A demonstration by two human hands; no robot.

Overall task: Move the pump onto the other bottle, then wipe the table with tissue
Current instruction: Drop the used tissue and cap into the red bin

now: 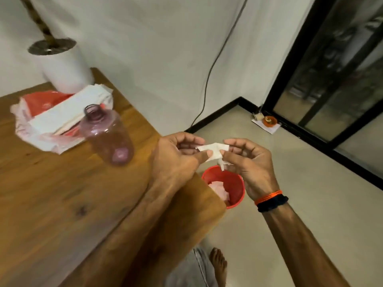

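Hands meet in mid-air past the desk's (62, 193) right edge, both forearms reaching forward and the palms turned toward each other. The left hand (178, 156) pinches one end of a small white tissue (213, 151) between thumb and fingers; the right hand (248, 162), with orange and dark bands at the wrist, pinches the other end, so each grip is closed on the tissue. The tissue is stretched between the two grips, crumpled and folded, with a thin twisted tail hanging down from its right side. It hangs above a red bin (230, 187) on the floor just beside the desk, which has pale crumpled paper inside. On the wooden desk, left of the hands and apart from them, a translucent pink bottle (107, 135) stands with an open neck and no pump on it. Behind the bottle lies a red and white tissue pack (62, 117), opened, with white sheets showing, and a white pot (66, 67) stands behind that.
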